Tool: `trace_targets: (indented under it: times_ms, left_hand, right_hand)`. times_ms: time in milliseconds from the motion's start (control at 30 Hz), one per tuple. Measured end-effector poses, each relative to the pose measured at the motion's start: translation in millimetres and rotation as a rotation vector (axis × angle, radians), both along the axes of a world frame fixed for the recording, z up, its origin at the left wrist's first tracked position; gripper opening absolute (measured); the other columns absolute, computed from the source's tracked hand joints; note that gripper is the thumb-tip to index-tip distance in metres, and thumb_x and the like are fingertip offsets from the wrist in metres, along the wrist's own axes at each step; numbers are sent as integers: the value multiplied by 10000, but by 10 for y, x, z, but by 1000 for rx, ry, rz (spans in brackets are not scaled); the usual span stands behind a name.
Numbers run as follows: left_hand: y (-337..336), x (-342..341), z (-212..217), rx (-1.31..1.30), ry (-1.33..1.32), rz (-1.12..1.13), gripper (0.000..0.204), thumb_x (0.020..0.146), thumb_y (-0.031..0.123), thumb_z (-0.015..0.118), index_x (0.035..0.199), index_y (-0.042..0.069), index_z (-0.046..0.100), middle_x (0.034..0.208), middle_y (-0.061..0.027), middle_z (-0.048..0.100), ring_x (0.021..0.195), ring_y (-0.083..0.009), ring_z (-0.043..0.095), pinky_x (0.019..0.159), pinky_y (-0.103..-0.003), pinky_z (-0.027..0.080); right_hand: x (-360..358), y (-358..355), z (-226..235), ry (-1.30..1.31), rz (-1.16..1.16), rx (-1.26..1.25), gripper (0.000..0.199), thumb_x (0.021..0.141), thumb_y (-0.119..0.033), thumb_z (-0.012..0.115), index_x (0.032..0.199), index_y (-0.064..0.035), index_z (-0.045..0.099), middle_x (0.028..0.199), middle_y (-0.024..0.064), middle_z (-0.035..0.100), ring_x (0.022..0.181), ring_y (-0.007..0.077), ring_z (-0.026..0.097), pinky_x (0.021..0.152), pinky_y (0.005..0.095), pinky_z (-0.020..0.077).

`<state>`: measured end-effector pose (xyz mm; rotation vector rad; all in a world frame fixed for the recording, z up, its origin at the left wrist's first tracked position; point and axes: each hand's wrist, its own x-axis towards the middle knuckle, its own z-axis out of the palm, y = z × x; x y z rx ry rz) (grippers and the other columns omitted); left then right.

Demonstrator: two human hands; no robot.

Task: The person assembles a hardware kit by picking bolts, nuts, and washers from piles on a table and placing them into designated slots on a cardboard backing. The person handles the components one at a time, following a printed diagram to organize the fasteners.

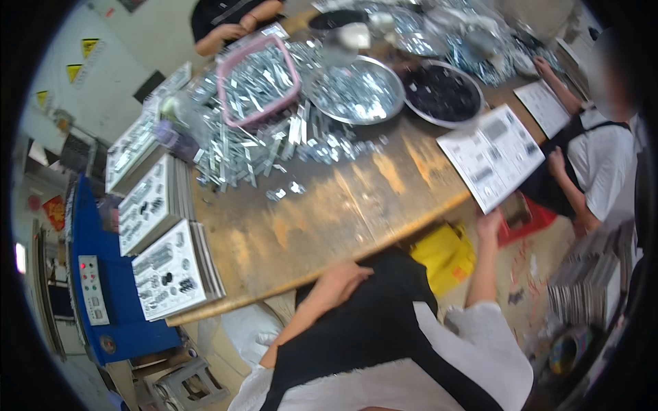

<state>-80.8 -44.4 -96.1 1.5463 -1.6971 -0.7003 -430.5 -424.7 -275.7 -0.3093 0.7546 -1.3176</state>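
Note:
My right hand [489, 225] reaches out to the right and grips the near corner of a white printed card [492, 156]. The card lies tilted at the table's front right edge, its far end by a metal bowl of black parts [444, 94]. My left hand [340, 282] rests on my black apron just below the table edge. Its fingers lie loosely stretched out, with nothing seen in them. Farther in, loose metal strips [236, 154] are heaped around a pink basket [296, 85] full of similar strips. A few small shiny pieces [286, 190] lie in front of the heap.
Stacks of printed cards with parts on them [171, 274] line the table's left edge. A metal bowl of small shiny pieces [356, 89] stands mid-table. Co-workers sit at the far side and at the right [582, 164]. A blue machine [116, 274] stands left; a yellow bag [442, 257] and red stool [528, 219] are below.

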Motion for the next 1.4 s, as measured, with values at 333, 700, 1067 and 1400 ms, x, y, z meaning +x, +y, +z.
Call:
trace_targets:
  times_ms: [333, 700, 1067, 1400]
  left_hand:
    - [-303, -56, 187, -74, -188, -128, 246, 948, 276, 567, 1104, 109, 659, 964, -90, 679, 863, -306, 649, 737, -404, 525]
    - [-588, -364, 41, 242, 362, -394, 284, 995, 215, 500, 1084, -13, 644, 872, -95, 692, 703, -200, 662, 665, -331, 509]
    - [-468, -422, -728, 544, 1044, 10, 411, 1013, 360, 471, 1140, -10, 598, 867, -107, 695, 572, -152, 648, 518, -248, 509]
    - [987, 398, -372, 535, 948, 499, 369, 986, 337, 537, 958, -10, 659, 753, -108, 691, 580, -151, 636, 551, -262, 518]
  right_hand:
    - [-692, -588, 636, 412, 195, -110, 315, 978, -212, 517, 1229, -23, 536, 1163, 76, 596, 1053, 179, 585, 884, 332, 487]
    - [-18, 290, 707, 491, 146, -72, 330, 992, -151, 482, 1253, 49, 499, 1189, 140, 589, 1074, 248, 607, 918, 373, 536]
    - [1093, 2191, 1192, 446, 364, -38, 317, 1008, -156, 467, 1282, 3, 462, 1194, 151, 593, 1051, 263, 621, 849, 397, 552]
    - [1768, 3056, 1518, 247, 1172, 58, 359, 983, -28, 414, 1330, 62, 431, 1257, 207, 563, 1146, 324, 590, 974, 431, 512]
